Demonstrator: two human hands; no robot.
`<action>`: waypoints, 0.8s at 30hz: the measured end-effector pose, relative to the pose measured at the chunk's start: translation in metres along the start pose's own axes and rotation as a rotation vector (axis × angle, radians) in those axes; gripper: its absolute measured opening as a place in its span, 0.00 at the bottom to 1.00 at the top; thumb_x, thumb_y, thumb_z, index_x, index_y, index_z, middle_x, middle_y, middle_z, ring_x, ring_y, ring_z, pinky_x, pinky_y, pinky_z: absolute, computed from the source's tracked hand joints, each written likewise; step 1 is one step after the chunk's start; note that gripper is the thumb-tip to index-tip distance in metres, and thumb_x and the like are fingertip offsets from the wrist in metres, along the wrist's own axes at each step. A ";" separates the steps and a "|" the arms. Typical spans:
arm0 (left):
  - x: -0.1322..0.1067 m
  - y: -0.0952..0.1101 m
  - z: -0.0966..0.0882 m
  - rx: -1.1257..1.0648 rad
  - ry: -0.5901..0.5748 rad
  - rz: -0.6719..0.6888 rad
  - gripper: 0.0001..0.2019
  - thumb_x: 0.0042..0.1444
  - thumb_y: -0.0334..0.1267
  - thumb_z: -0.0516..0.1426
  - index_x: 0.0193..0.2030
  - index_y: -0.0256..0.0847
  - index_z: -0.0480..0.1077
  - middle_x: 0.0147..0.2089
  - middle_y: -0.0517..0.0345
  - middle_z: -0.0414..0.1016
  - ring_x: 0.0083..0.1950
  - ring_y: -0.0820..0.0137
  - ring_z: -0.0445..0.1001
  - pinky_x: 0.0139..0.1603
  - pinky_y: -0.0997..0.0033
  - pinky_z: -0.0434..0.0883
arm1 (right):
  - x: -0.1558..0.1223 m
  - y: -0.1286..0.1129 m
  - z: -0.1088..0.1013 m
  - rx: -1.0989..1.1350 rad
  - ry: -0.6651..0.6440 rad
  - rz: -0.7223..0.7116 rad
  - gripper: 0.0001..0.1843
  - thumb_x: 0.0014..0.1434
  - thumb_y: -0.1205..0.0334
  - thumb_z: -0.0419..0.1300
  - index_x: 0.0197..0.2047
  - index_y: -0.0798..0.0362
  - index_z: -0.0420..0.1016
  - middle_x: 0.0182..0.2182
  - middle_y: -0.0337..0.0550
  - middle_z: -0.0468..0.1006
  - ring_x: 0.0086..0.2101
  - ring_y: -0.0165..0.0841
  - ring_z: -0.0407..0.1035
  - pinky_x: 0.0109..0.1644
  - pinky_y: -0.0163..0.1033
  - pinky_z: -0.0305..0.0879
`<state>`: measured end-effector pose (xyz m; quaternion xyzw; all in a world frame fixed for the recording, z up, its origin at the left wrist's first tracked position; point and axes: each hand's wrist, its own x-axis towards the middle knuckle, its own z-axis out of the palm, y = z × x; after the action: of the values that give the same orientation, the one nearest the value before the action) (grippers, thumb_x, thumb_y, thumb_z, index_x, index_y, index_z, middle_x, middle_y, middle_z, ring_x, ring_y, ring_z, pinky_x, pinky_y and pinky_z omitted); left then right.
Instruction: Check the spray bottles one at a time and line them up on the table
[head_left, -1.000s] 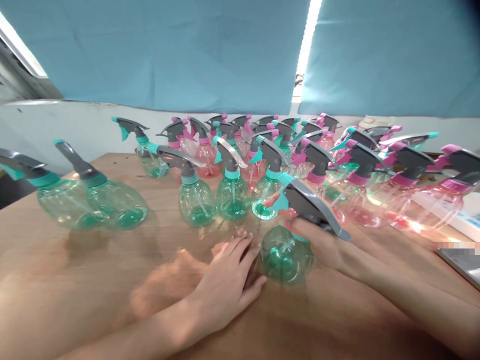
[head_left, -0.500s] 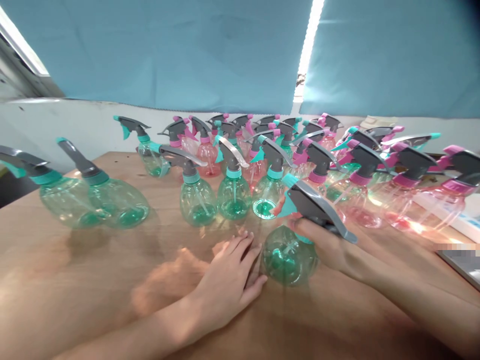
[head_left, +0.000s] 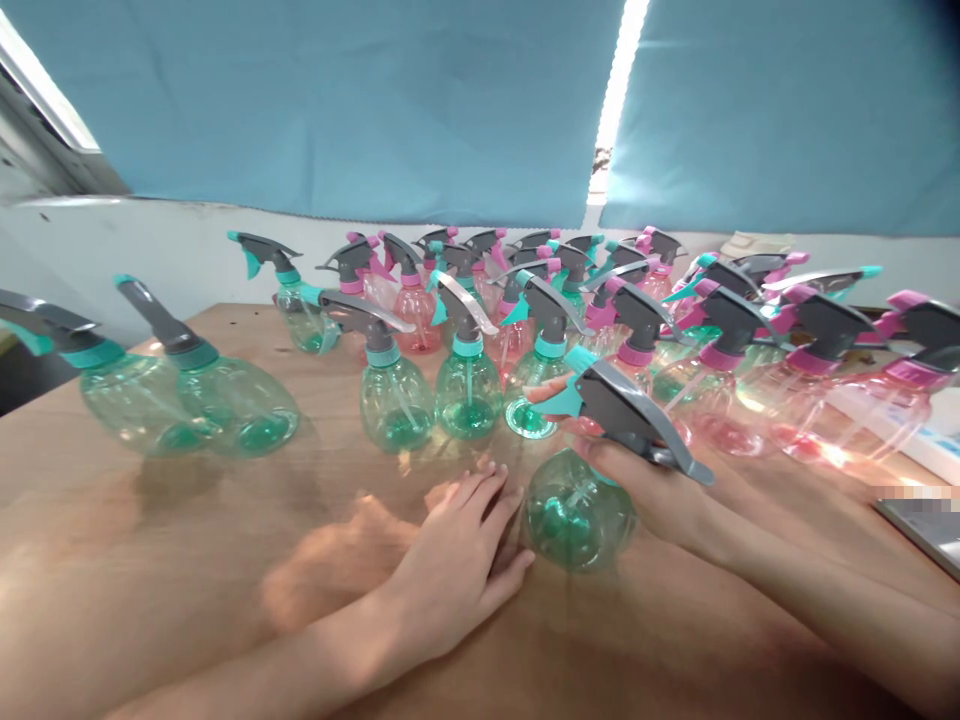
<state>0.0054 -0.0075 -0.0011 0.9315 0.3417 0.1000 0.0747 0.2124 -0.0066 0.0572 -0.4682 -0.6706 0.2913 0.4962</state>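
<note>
A green trigger spray bottle (head_left: 577, 530) is grasped around its neck by the right hand (head_left: 649, 485), at the front of the table (head_left: 187, 620) and right of its middle. The bottle is held tilted, with its dark grey spray head (head_left: 626, 408) leaned toward the upper left; whether its base is rested on the table cannot be told. Fingers of that hand are seen by the turquoise trigger (head_left: 561, 402); how far it is pressed is not clearly shown.

The left hand (head_left: 454, 560) is laid on the table palm down, with nothing gripped and the fingers slightly spread, just beside the held bottle.

Behind the hands, three green spray bottles (head_left: 396, 405) are lined up side by side, and two more green ones (head_left: 244, 410) are placed at the left, overlapped in the view. To the right, pink-collared spray bottles (head_left: 724, 420) are crowded together. Farther back, both colours are mixed. A blue cloth (head_left: 375, 110) is hung above the white wall (head_left: 112, 250).
</note>
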 end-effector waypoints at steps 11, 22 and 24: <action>0.001 0.000 0.000 -0.023 -0.019 -0.011 0.23 0.64 0.42 0.56 0.61 0.30 0.65 0.66 0.35 0.63 0.67 0.47 0.60 0.62 0.43 0.64 | 0.000 0.002 0.000 0.156 -0.052 0.079 0.17 0.54 0.70 0.54 0.44 0.41 0.70 0.31 0.34 0.70 0.26 0.31 0.62 0.32 0.40 0.60; 0.001 0.000 -0.001 -0.041 0.012 -0.009 0.21 0.64 0.42 0.56 0.61 0.34 0.65 0.66 0.37 0.64 0.67 0.48 0.61 0.62 0.44 0.64 | 0.000 0.001 -0.001 0.140 -0.068 0.074 0.18 0.55 0.71 0.54 0.45 0.42 0.70 0.28 0.33 0.66 0.26 0.30 0.61 0.34 0.39 0.62; 0.001 0.000 -0.001 -0.040 0.015 -0.008 0.21 0.64 0.42 0.56 0.61 0.34 0.65 0.66 0.37 0.64 0.67 0.48 0.61 0.62 0.44 0.64 | 0.000 0.001 -0.001 0.141 -0.071 0.068 0.18 0.55 0.71 0.54 0.45 0.41 0.69 0.29 0.34 0.66 0.27 0.31 0.62 0.34 0.39 0.62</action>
<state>0.0055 -0.0068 0.0002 0.9276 0.3439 0.1135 0.0913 0.2135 -0.0065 0.0560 -0.4441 -0.6493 0.3710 0.4935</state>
